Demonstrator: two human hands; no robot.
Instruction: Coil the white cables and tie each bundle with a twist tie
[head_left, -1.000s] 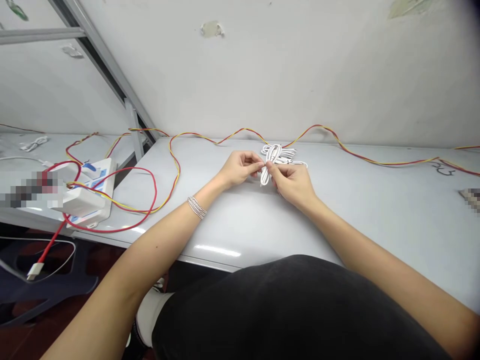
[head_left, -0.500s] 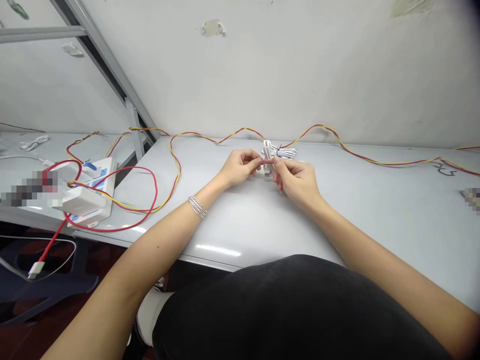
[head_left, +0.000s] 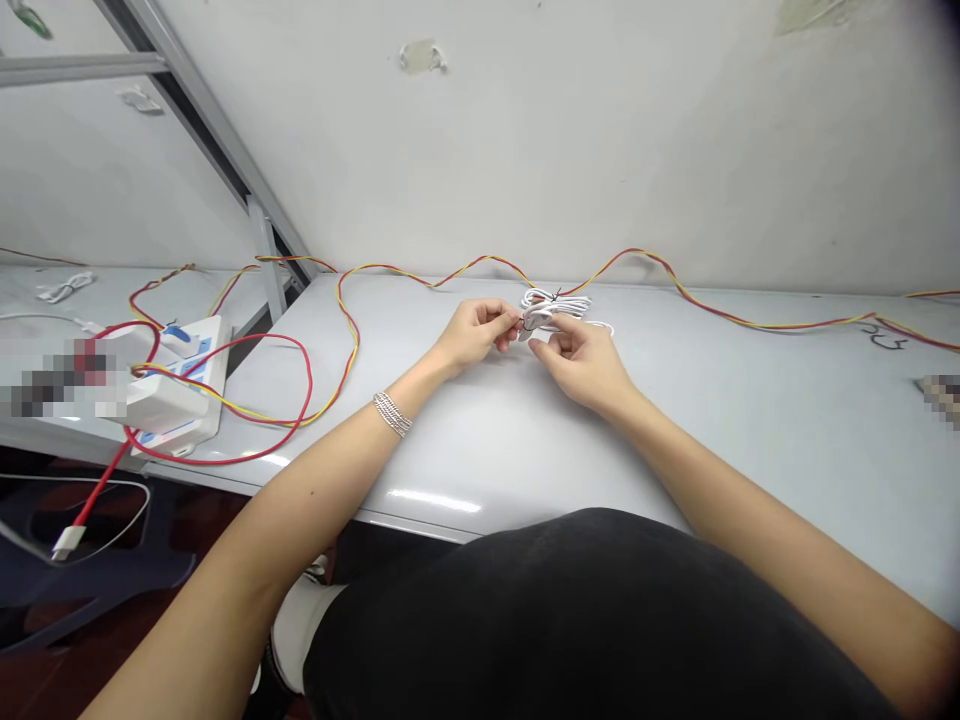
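A coiled white cable point(head_left: 535, 319) sits between my two hands, with a thin black tie point(head_left: 526, 323) around it near its left end. My left hand point(head_left: 480, 334) is closed, its thumb and forefinger pinching the end of the black tie. Around the right side of the coil are the fingers of my right hand point(head_left: 589, 362); the forefinger rests on the cable and the thumb is by its lower edge. Just behind lies a second white cable bundle point(head_left: 574, 306), bound with a black tie as well. Its lower part is partly hidden by my right hand.
Red and yellow wires point(head_left: 420, 275) run along the back of the grey table point(head_left: 465, 440) by the wall. At left, a white power strip point(head_left: 214, 385) carries plugs and looped wires. A further white cable point(head_left: 66, 288) lies far left. A blurred object point(head_left: 943, 398) is at the right edge.
The coiled cable, upright between my hands before, now lies tilted sideways. My right hand has released its pinch on the tie and shifted down onto the cable. My left hand stays nearly in place.
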